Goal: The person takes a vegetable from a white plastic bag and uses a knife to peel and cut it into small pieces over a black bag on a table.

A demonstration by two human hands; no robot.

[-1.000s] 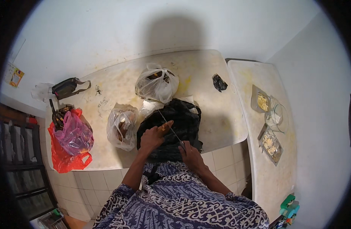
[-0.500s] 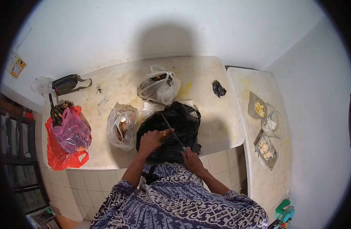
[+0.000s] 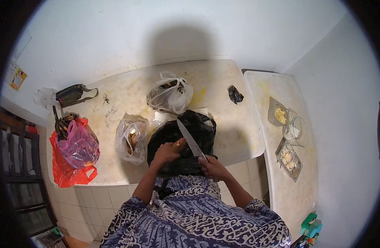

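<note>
My left hand (image 3: 165,153) is closed around a brown root vegetable (image 3: 179,144), its end sticking out toward the right; I cannot make out its exact kind. In my right hand (image 3: 213,168) is a large kitchen knife (image 3: 191,141), held by the handle with the blade pointing up and left. The broad face of the blade shows, close beside the tip of the root. Beneath both hands a black plastic bag (image 3: 163,133) is spread at the table's front edge.
A clear bag (image 3: 132,153) with brown pieces lies left, a white bag (image 3: 173,99) behind. Farther left are a purple bag (image 3: 77,144), a red bag (image 3: 66,175) and a dark pouch (image 3: 71,95). On the right table stand metal trays (image 3: 298,175) and a glass bowl (image 3: 302,142).
The knife has turned from nearly edge-on to showing its broad face. My right hand has shifted slightly right, and the blade no longer crosses the end of the root.
</note>
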